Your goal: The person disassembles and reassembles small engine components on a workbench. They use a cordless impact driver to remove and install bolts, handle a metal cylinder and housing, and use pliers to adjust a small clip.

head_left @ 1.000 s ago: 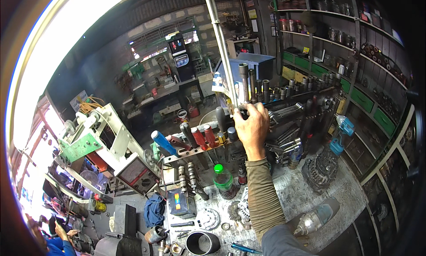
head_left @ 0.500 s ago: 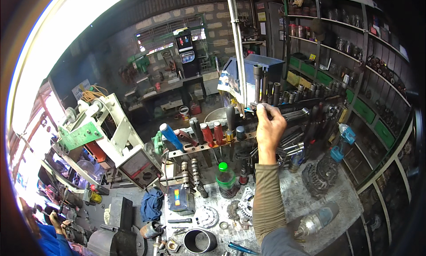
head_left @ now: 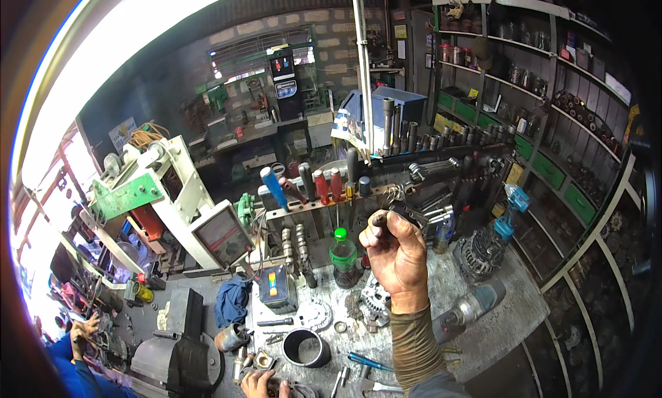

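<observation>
Above the workbench (head_left: 510, 301), my right hand (head_left: 400, 263) is raised with its fingers curled. It pinches a small dark socket (head_left: 378, 221) between thumb and forefinger, its round end showing. My left hand (head_left: 258, 384) comes in at the lower edge, fingers bent against a dark metal part (head_left: 301, 390) that is mostly cut off. A short black metal cylinder (head_left: 305, 348) stands just beyond the left hand. A blue-handled tool (head_left: 369, 361) lies between the two arms. Under the right hand is a metal alternator housing (head_left: 374, 303).
A screwdriver rack (head_left: 324, 203) and a row of upright sockets (head_left: 455, 137) line the bench's back. A green-capped bottle (head_left: 343, 260), an alternator (head_left: 478, 254) and an impact wrench (head_left: 469, 308) stand or lie on it. Another person's hand (head_left: 84, 327) works at far left.
My right hand has come down and back from the row of sockets, turning its palm side into view with the socket in it. My left hand has appeared at the lower edge.
</observation>
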`<state>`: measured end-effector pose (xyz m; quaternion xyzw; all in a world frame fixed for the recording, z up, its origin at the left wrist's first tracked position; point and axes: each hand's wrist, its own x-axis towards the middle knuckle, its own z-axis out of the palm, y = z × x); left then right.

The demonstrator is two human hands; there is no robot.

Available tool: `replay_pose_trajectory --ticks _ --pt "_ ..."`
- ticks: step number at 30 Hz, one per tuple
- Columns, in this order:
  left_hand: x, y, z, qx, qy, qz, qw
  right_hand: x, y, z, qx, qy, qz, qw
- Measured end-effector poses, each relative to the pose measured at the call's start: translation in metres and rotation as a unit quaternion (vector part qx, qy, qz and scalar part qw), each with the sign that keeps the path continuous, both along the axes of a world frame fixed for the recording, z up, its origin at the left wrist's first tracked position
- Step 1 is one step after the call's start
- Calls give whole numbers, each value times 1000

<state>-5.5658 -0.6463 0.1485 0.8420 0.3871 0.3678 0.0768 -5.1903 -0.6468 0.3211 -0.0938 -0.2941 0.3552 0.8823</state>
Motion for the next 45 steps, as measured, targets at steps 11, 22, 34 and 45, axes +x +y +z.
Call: replay_pose_trajectory --ticks 11,22,34,45 --pt "28 -3 81 -72 -203 -111 970 -84 -66 4 -72 -52 18 996" --pt "60 -12 180 -54 -282 -315 904 -135 -98 -3 -93 -88 -20 992" --pt "70 -18 186 -198 -355 -383 830 -162 -114 2 -120 -177 -58 975" --pt "67 -18 185 -194 -341 -350 851 -162 -109 -6 -153 -217 -101 959"
